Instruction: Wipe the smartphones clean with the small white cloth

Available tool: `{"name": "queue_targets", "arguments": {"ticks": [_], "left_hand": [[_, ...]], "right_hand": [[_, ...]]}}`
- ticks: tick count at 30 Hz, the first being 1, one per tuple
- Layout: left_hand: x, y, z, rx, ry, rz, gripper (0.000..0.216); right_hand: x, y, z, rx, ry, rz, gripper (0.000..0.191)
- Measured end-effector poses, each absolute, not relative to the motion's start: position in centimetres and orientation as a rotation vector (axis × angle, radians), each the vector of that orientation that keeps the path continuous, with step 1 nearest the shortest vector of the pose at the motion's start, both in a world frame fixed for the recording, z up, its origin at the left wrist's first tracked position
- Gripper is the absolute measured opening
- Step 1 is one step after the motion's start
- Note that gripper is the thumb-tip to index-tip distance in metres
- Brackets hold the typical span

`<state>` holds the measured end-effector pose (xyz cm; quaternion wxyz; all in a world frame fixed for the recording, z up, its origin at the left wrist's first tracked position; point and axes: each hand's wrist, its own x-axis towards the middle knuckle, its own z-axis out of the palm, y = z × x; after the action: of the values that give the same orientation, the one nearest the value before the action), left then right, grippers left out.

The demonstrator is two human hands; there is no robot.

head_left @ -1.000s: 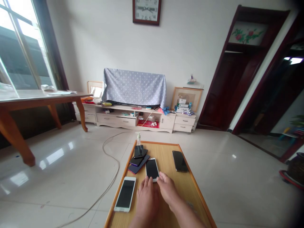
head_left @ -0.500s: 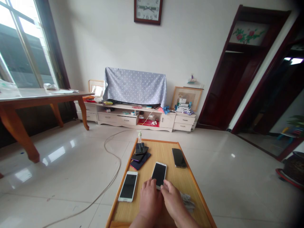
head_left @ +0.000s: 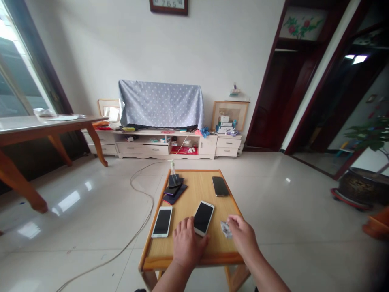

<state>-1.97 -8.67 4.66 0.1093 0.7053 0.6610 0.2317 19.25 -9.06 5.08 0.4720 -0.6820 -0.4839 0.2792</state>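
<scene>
white phone [head_left: 203, 217] lies screen up near the middle of the table [head_left: 197, 187], slightly askew, its near end toward you. your left hand [head_left: 187, 246] rests palm down and open at the table's near edge, with loose fingers. the fingertips touch the phone's near end.

your right hand [head_left: 243, 237] sits to the right of the white phone, apart from it. its fingers are pinched closed on a small crumpled grey wad [head_left: 226, 229], which is low over the table top. cannot tell what the wad is.

second phone [head_left: 162, 221], also white and screen up, lies just left of your left hand, near the table's left rim. black phone [head_left: 220, 186] lies alone toward the far right. a stack [head_left: 174, 189] of dark phones sits at the far left, with a small bottle [head_left: 172, 166] upright at the corner behind it.

a cable [head_left: 142, 221] trails over the tiled floor left of the table. a cloth [head_left: 161, 103] covers something on the low cabinet by the far wall.
</scene>
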Motion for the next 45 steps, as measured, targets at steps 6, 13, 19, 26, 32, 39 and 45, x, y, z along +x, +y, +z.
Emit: {"name": "queue_targets", "arguments": {"ticks": [6, 13, 19, 26, 32, 39, 45], "left_hand": [[-1.3, -8.7, 4.3, 2.135, 1.983, 0.608, 0.070], [-1.6, -9.9, 5.8, 2.159, 1.919, 0.593, 0.064], [-3.6, -11.2, 6.1, 2.213, 1.838, 0.587, 0.082], [-4.6, -13.0, 7.3, 2.317, 1.717, 0.630, 0.063], [-4.7, -13.5, 8.0, 2.227, 1.778, 0.614, 0.064], [-3.8, -12.3, 7.0, 2.196, 1.844, 0.605, 0.057], [-3.4, -11.6, 6.1, 2.213, 1.813, 0.685, 0.064]], "right_hand": [[21.1, -8.9, 3.5, -1.742, -1.380, 0.496, 0.029], [20.9, -9.3, 2.2, -1.747, -1.506, 0.386, 0.014], [21.1, -10.2, 2.6, -1.742, -1.459, 0.339, 0.014], [17.2, -11.5, 4.0, -1.663, -1.566, 0.352, 0.027], [15.6, -12.2, 4.1, -1.614, -1.759, 0.319, 0.038], [15.5, -12.0, 0.2, -1.645, -2.043, 0.267, 0.050], [16.9, -10.9, -0.8, -1.619, -2.074, 0.333, 0.051]]}}
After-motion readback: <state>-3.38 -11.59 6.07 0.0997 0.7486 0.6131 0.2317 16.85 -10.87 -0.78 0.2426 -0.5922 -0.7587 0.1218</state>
